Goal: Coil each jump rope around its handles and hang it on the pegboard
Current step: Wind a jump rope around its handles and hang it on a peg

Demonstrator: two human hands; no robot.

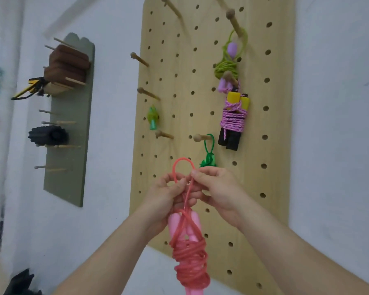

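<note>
Far L: grey-green wall board w/ dowels (68,145), carrying brown blocks (67,64) + a black ribbed roller (48,136); not task stuff. Light wooden pegboard (202,103): plain wooden pegs (139,60) down its left edge, w/ a small green plastic item (153,118) hanging there, can't tell if it's a rope. Left hand (168,194) & right hand (217,192) both pinch the cord just under a small top loop (182,159). This is in front of the pegboard's lower edge, not on a peg yet. Below them hangs the red translucent plastic jump rope (190,258), coiled round 2 pink handles. Prob light. Cord looks soft, springy, slick, so the coil may slip; hold at loop base, handles are the stiff bit. Right side, 3 ropes hung: lime cord w/ lilac handles (230,60), pink-speckled cord w/ yellow-black handles (233,120), green rope (209,161) on a lower peg. 1 in the hands.
</note>
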